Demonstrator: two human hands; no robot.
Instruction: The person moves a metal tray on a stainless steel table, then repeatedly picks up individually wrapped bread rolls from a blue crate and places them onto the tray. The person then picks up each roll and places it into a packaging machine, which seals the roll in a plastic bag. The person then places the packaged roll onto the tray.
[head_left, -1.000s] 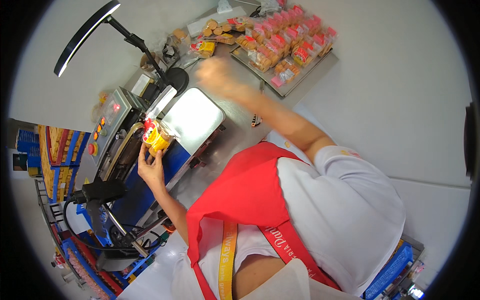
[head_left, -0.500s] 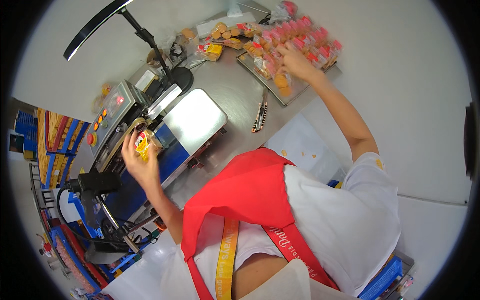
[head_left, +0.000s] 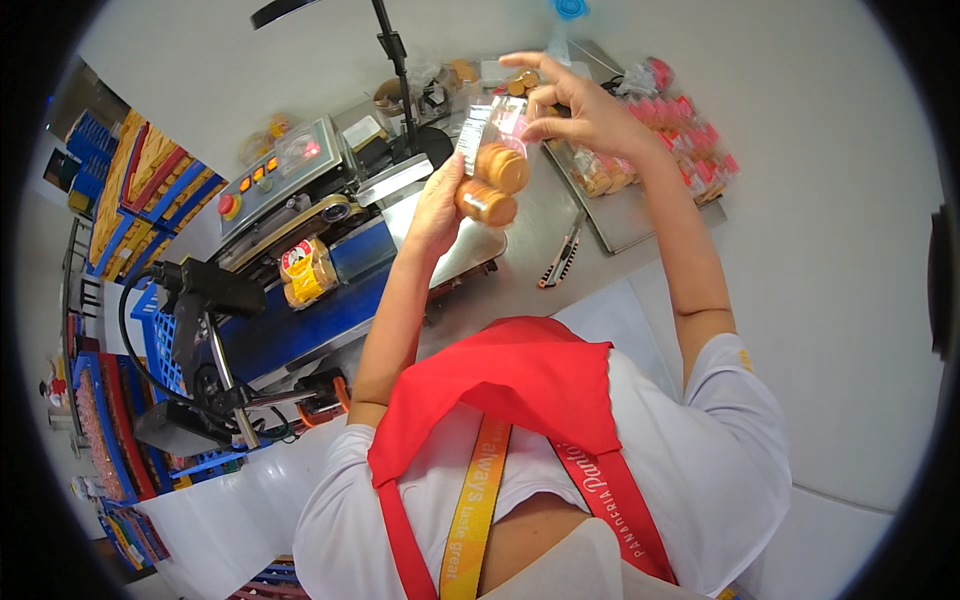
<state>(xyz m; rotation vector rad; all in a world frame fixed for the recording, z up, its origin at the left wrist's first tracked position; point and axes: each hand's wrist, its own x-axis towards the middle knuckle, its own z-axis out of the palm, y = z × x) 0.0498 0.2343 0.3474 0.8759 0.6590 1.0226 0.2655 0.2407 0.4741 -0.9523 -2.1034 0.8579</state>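
My left hand is closed on the lower side of a clear bag of round cookies, raised above the steel table. The cookies sit at the bottom of the bag, and a white printed label shows on its side. My right hand is at the bag's upper end, fingers spread and curved; whether its fingertips touch the plastic is hard to tell. Another bag of cookies, with a yellow and red label, lies on the blue conveyor belt of the sealing machine.
A metal tray at the right carries several cookie bags with pink tops. A box cutter lies on the table. The ring lamp's stand rises behind the machine. A black device on a metal arm stands at the left.
My left hand has left the yellow-labelled bag on the belt and now grips another cookie bag. My right hand has come back from the tray toward the middle. The whole view has shifted.
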